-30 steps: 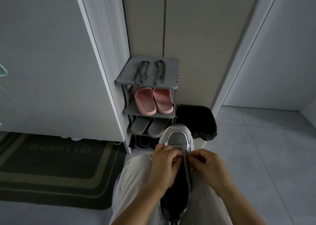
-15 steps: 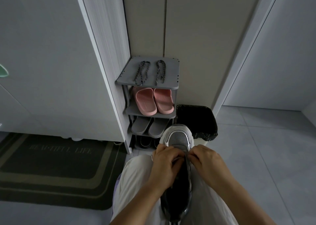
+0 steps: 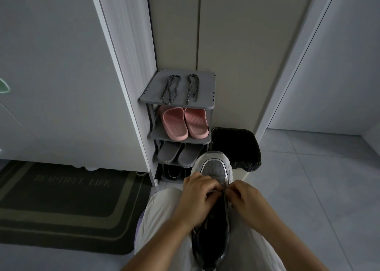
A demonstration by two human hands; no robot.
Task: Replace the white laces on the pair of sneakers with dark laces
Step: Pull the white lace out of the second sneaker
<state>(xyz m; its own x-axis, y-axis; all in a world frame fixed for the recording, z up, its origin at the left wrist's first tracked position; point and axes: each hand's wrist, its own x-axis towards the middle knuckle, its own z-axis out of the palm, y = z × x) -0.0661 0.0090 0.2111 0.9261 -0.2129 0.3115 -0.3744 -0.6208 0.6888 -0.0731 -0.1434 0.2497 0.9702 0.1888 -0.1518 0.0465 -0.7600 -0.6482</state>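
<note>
A grey and white sneaker [image 3: 214, 169] rests between my knees, toe pointing away from me. My left hand [image 3: 198, 196] is closed on the sneaker's left side near the front eyelets. My right hand [image 3: 245, 200] pinches something thin at the right eyelets, probably the white lace, which is too small to make out. Two dark braided laces [image 3: 170, 88] [image 3: 192, 87] lie side by side on top of the grey shoe rack [image 3: 205, 104]. The second sneaker is not in sight.
The rack holds pink slippers [image 3: 185, 122], grey slippers [image 3: 178, 153] and dark shoes below. A black-lined bin [image 3: 236, 145] stands right of the rack. A dark doormat [image 3: 61, 205] lies at left. White cabinet doors and a wall rise behind. Grey tiled floor extends right.
My right hand has drawn slightly right and back, away from my left hand, while pinching at the eyelets. The sneaker stays on my lap.
</note>
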